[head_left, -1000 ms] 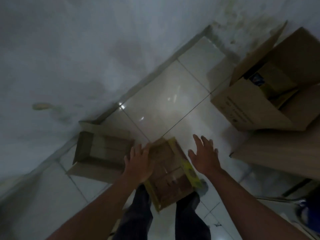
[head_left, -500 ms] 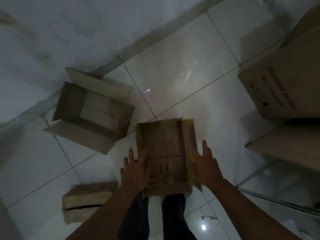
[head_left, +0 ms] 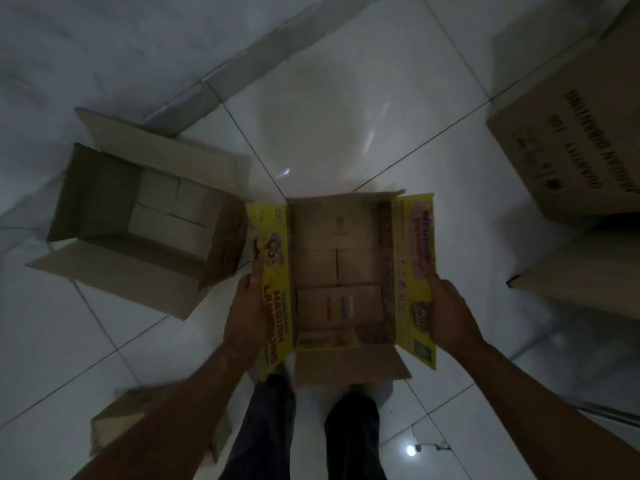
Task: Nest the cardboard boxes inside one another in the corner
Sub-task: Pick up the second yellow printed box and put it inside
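A small open cardboard box with yellow printed side flaps point(head_left: 337, 271) is in front of me above my legs. My left hand point(head_left: 247, 313) grips its left yellow flap. My right hand point(head_left: 450, 317) grips its right yellow flap. The flaps are spread outward and the brown inside shows. To its left a plain open cardboard box point(head_left: 138, 216) lies on the tiled floor by the wall, flaps out, empty inside. A large printed cardboard box point(head_left: 581, 140) stands at the right edge.
A small flat closed carton point(head_left: 121, 424) lies on the floor at lower left, partly behind my left forearm. A wooden board or furniture edge point(head_left: 581, 282) sits under the large box at right. The grey wall skirting point(head_left: 221, 88) runs diagonally behind.
The view tilted down and closer to the floor. Both hands went from hovering beside the yellow box to gripping its side flaps, which are now folded outward.
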